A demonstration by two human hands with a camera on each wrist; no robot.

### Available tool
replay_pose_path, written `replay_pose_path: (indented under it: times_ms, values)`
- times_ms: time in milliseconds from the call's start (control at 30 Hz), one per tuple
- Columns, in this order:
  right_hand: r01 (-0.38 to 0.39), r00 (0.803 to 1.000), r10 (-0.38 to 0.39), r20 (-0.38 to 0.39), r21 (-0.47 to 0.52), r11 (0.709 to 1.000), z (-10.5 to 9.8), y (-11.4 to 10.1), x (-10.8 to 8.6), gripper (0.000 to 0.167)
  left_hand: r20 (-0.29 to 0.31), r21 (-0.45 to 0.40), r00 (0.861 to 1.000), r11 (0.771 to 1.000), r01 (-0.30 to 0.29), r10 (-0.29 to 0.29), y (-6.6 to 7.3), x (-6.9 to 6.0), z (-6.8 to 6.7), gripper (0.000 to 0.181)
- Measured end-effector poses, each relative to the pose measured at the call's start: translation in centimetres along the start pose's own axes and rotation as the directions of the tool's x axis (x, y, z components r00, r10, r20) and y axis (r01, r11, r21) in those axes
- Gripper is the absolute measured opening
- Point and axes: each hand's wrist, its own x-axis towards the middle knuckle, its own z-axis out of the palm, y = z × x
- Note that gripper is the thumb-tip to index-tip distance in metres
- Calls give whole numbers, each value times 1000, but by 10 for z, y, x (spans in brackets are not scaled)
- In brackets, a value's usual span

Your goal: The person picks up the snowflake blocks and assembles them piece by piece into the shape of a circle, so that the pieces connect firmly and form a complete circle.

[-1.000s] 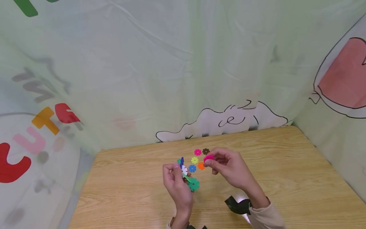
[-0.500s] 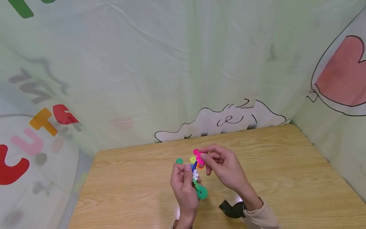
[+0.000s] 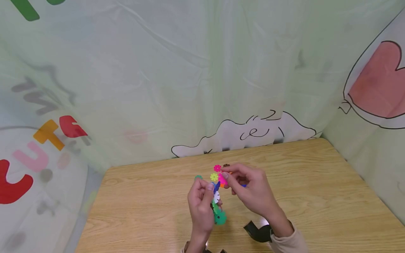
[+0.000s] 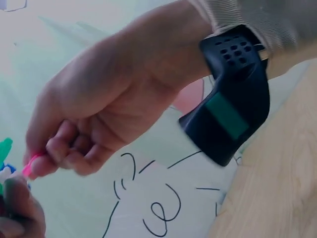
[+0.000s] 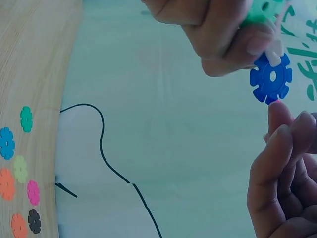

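Note:
Above the table, my left hand (image 3: 201, 207) pinches a chain of notched plastic flower discs. In it are a dark blue disc (image 5: 271, 80), a white disc (image 3: 216, 196) and a green disc (image 3: 220, 218). My right hand (image 3: 250, 188) pinches a pink disc (image 3: 222, 179) between thumb and fingers. The pink disc meets the lower edge of the blue one in the right wrist view; whether their slots are joined cannot be told. Fingers hide most of the pink disc in both wrist views.
Loose discs lie on the wooden table (image 3: 142, 207) beyond the hands: teal (image 5: 26, 119), yellow-green (image 3: 214, 176), pink (image 3: 217, 168), black (image 5: 34, 221) and orange (image 5: 19, 226) among them. A printed cloth (image 3: 142, 88) hangs behind the table's far edge.
My right hand has brought the pink disc left to the chain. My left hand has shifted right with the chain, so the blue disc and the pink disc now come together.

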Motion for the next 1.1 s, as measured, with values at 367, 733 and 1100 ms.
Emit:
replay_pose_path:
  times_ms: [367,733,1100]
  values:
    - [-105,994,107,-27,63,993,-8,-4,-1,12,155,-213,953,933,289,-260,5,5,-9,17]
    - [23,999,-22,-37,10,1000,-5,-12,-2,17,81,-104,964,960,259,-252,11,5,-7,27]
    - [32,999,-32,0,-26,999,-1,-17,-5,17,68,-101,968,964,246,-240,15,4,-9,28]
